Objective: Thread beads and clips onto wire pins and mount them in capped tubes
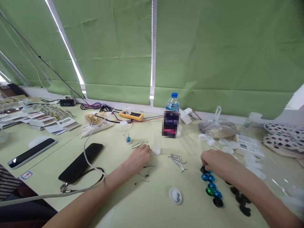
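Note:
My left hand (140, 155) rests low over the table with its fingers curled down; whatever is in them is hidden. Thin bent metal wires (140, 144) lie just beyond it, and more wires with small dark tips (143, 177) lie on its near side. On the right, my right hand (215, 160) has its fingers closed at the far end of a cluster of shiny blue round pieces (210, 178), with a green one (210, 191) and black ones among them. Its fingertips are partly hidden. Between the hands are a clear tube (157, 145), silver L-shaped rods (177, 161) and a small white dish (175, 195) holding tiny metal bits.
Black discs (240, 199) lie beneath my right forearm. A black phone (80, 163) with a white cable crossing it is at left. Farther back stand a water bottle (173, 103), a yellow multimeter (131, 115), a cloth bag (97, 123) and a tied plastic bag (217, 128). White caps (230, 145) lie at right.

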Demonstrator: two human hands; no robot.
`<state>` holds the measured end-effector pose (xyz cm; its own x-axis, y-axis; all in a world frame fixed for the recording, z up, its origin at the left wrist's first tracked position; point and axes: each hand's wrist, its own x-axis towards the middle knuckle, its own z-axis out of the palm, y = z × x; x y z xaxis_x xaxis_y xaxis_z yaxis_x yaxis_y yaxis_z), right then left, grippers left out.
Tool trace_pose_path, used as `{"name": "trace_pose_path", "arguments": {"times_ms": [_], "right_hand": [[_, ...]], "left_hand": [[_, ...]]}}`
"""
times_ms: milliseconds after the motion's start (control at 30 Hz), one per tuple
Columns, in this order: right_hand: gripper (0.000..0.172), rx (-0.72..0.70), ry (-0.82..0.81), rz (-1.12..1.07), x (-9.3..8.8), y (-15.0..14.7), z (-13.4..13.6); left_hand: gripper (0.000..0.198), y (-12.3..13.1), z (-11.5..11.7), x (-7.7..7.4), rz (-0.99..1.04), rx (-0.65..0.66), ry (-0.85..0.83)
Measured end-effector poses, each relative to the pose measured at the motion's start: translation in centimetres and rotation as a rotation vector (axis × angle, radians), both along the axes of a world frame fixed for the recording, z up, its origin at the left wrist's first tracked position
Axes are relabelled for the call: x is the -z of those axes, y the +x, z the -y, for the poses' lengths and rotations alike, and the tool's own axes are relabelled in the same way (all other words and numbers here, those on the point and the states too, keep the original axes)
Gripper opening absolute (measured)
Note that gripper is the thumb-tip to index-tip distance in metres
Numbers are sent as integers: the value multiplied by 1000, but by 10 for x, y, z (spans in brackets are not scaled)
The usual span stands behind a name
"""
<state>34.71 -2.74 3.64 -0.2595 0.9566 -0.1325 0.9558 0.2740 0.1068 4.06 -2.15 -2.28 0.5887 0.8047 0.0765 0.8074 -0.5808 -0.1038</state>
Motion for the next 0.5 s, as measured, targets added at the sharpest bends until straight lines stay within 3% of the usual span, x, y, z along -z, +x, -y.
{"name": "trace_pose_path", "arguments": {"times_ms": [267, 400, 500], "right_hand": [[27, -36, -45, 78, -2, -19, 8], [26, -50, -94, 50, -10, -29, 12], [28, -82, -143, -2, -11, -41, 17]], "left_hand": [[23, 0, 2, -4, 71, 48, 31], [20, -2, 2, -18, 236, 33, 49], [15, -2, 4, -27, 552, 12, -21]]}}
